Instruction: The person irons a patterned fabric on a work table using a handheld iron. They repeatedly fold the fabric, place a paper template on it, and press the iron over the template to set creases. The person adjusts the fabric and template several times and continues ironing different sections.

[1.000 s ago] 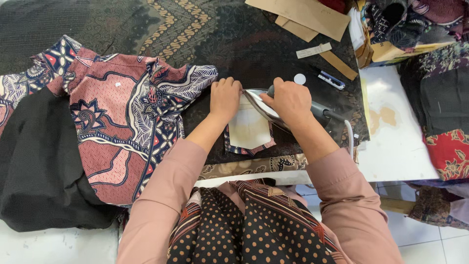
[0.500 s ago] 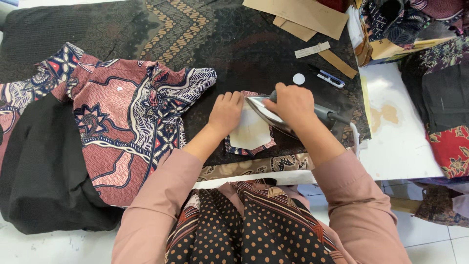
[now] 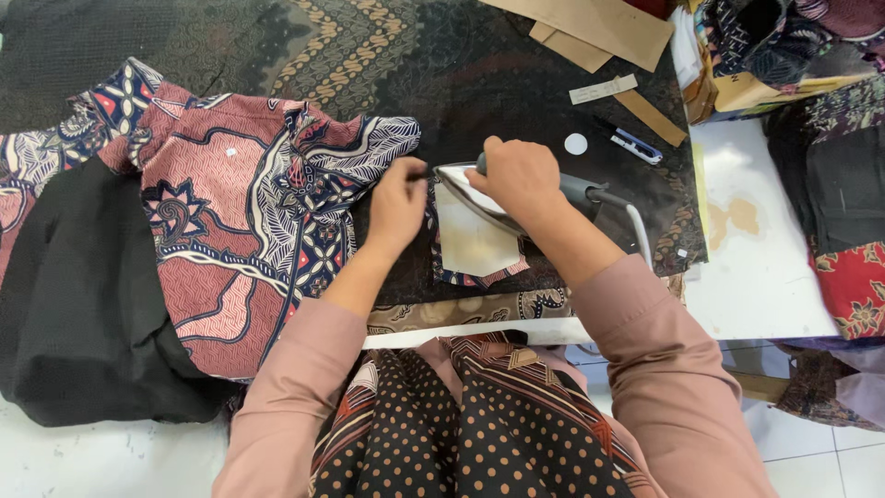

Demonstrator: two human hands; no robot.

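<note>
Both hands work one fabric piece (image 3: 475, 244): right (image 3: 519, 175) grips the iron (image 3: 516, 198), left (image 3: 398, 203) pinches its edge.

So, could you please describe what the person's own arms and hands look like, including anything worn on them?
Both arms are covered by long, plain dusty-pink sleeves: the left sleeve and the right sleeve each end at the forearm, leaving the lower forearms bare. The left hand and right hand are bare, with no gloves; no rings, watch or bracelets are visible. The sleeves show no pattern or markings.
</note>
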